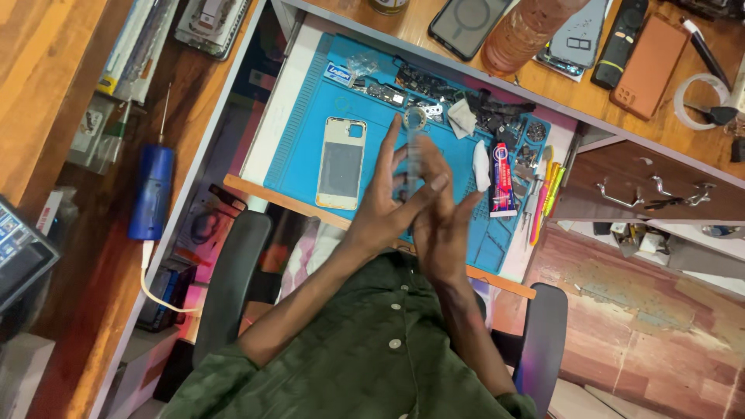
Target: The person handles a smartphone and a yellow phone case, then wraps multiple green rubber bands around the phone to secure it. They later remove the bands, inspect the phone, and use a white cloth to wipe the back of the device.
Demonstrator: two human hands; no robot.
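My left hand (386,203) and my right hand (442,229) are pressed together over a blue work mat (306,116). Between them they hold a small clear tube (414,151), upright, with its round cap (415,118) sticking out above the fingertips. The left fingers are stretched along the tube and the right fingers wrap across from the other side. A phone frame (341,163) lies flat on the mat just left of the hands. A glue tube (502,180) lies to the right, next to white cloth scraps (463,118).
Small phone parts and screws (434,85) crowd the mat's far edge, with coloured hand tools (543,194) at its right. Phones (468,19) and an orange bottle (528,31) sit on the wooden desk beyond. A blue electric screwdriver (151,190) lies left. An open drawer (644,190) is right; black armrests (233,271) flank me.
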